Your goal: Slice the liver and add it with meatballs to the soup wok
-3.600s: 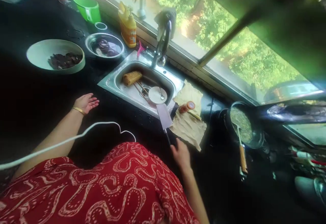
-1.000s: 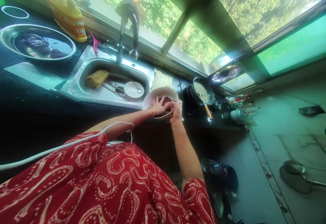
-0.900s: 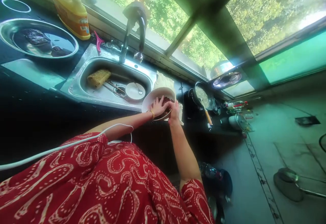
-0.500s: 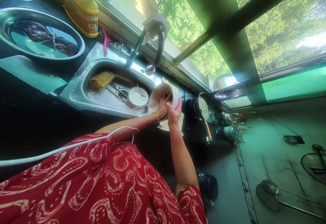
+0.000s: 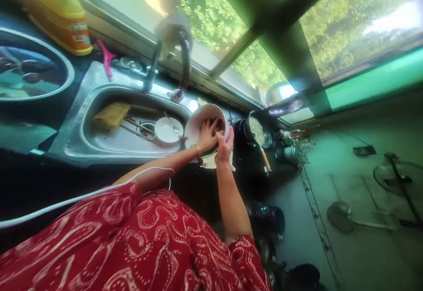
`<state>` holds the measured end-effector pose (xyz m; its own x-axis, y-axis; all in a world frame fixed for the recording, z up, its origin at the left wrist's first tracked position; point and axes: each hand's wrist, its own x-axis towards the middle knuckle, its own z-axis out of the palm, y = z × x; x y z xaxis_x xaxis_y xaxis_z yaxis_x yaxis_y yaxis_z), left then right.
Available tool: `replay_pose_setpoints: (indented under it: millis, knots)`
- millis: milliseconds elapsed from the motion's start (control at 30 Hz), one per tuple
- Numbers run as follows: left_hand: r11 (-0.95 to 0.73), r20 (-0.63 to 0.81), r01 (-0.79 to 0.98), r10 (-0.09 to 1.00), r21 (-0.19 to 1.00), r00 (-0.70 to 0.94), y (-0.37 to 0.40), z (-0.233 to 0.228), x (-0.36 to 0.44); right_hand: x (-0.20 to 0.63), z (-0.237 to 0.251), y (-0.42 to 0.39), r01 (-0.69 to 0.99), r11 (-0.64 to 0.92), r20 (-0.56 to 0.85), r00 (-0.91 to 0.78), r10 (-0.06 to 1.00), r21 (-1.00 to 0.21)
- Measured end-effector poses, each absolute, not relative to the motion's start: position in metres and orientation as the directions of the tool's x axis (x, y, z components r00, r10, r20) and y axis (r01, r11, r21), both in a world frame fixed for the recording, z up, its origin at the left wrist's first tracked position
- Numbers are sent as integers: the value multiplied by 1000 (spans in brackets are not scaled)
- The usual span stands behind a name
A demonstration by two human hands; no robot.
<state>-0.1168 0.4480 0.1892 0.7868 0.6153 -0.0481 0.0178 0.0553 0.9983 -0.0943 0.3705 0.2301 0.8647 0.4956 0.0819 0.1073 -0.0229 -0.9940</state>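
Note:
A white bowl (image 5: 200, 117) with dark pieces inside is tipped up on its side at the right end of the steel sink (image 5: 76, 136). My right hand (image 5: 224, 144) grips the bowl's rim from the right. Inside the bowl, my left hand (image 5: 207, 133), a gold bangle on its wrist, presses on the dark pieces with spread fingers. Under the bowl a cream cloth (image 5: 209, 162) lies on the dark counter.
In the sink lie a yellow sponge (image 5: 110, 115), a small white plate (image 5: 168, 129) with a spoon, and chopsticks. The tap (image 5: 172, 48) arches over it. A steel basin (image 5: 31, 72) and a yellow bottle (image 5: 64, 26) stand left. A pan (image 5: 257, 131) with a wooden-handled utensil stands right.
The bowl moved from the counter's left to beside the sink. Both hands have tipped it up from flat onto its side. The knife and jar on the cloth are out of sight.

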Motion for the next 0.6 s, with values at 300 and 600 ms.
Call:
replay_pose_setpoints:
  millis: [300,600]
  knots:
    - [-392,106,15,285,920,953,463,240,-130,-53,186,288,-489,349,-284,819,498,-800]
    - [-135,-298,702,838,699,457,582,92,-218,-10,203,192,-241,424,-86,932,353,-873]
